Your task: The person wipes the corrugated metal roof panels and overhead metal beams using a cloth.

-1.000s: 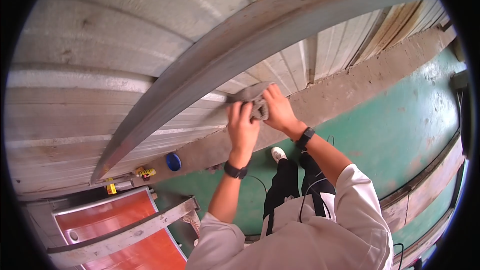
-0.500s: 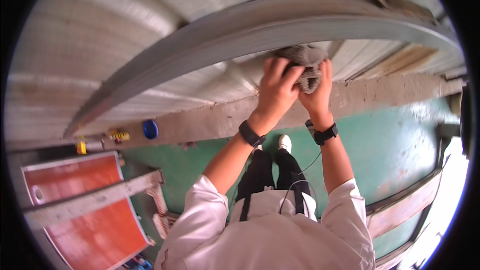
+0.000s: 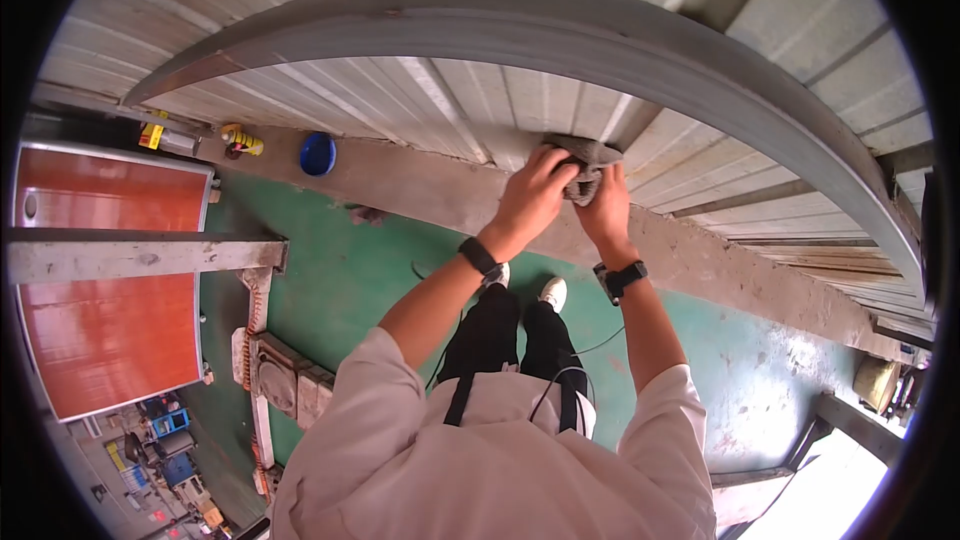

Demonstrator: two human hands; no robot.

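- Left hand (image 3: pixel 532 195) and right hand (image 3: pixel 606 208) side by side at upper centre of frame, each grip pressed together on a grey rag (image 3: pixel 583 162).
- Rag pushed against corrugated metal wall (image 3: pixel 470 100), just below curved steel beam (image 3: pixel 560 35).
- Blue lid (image 3: pixel 317 153) and yellow can (image 3: pixel 243 141) at upper left, well apart from hands.
- Green floor (image 3: pixel 330 280) below.

1 grey rag (image 3: pixel 585 162), 2 hands, 2 wristbands, 1 blue lid (image 3: pixel 317 153), 1 steel beam (image 3: pixel 600 40), 1 red panel (image 3: pixel 100 290)

cloth (image 3: pixel 585 162): grey, between the fingers
beam (image 3: pixel 600 40): grey, above the fingers
lid (image 3: pixel 317 153): blue
floor (image 3: pixel 360 270): green
panel (image 3: pixel 100 270): orange-red
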